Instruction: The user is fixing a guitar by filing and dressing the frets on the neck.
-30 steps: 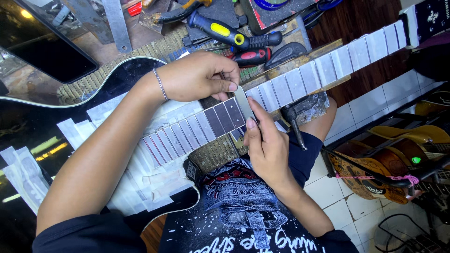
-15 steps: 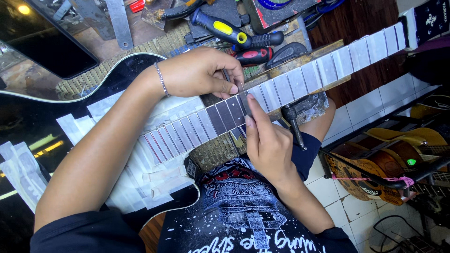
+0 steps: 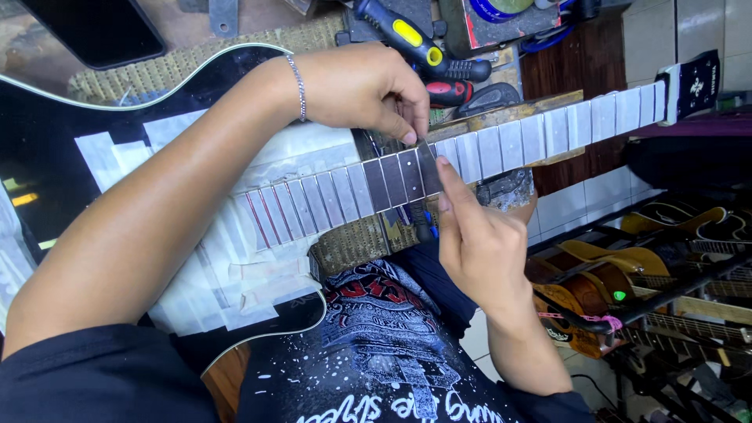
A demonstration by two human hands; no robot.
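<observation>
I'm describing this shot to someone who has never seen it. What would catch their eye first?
First the black guitar lying across the middle, its fretboard masked with pale tape strips. Both hands meet there: the left hand and the right hand pinch a small strip of tape over one fret. Behind, at the top, lies a screwdriver with a blue and yellow handle.

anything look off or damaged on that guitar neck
Nothing looks damaged. The fretboard is masked with pale tape strips, except a few bare dark spaces where the left hand and right hand meet; loose tape pieces lie untidily on the black body.
</observation>
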